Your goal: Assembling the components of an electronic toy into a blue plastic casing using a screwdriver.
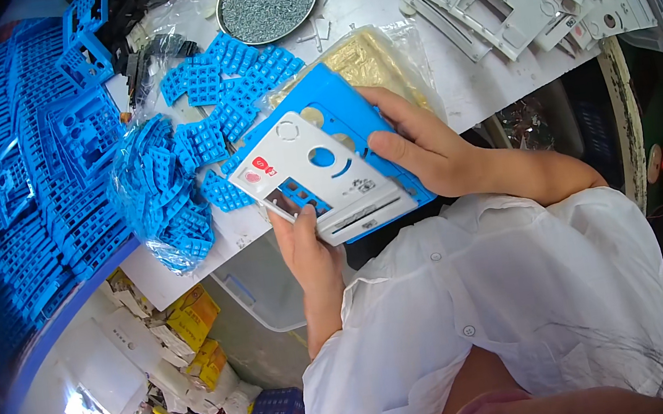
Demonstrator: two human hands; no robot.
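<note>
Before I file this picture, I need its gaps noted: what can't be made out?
In the head view:
Left hand: most fingertips, behind the white panel.
Right hand: most fingertips, behind the blue panel.
Small metal pieces: too small to identify.
Blue parts, far left: cut off by the picture's dark edge.

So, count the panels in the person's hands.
2: a white panel in the left hand, and a blue panel in the right hand, partly behind the white one. More may be hidden underneath.
</note>
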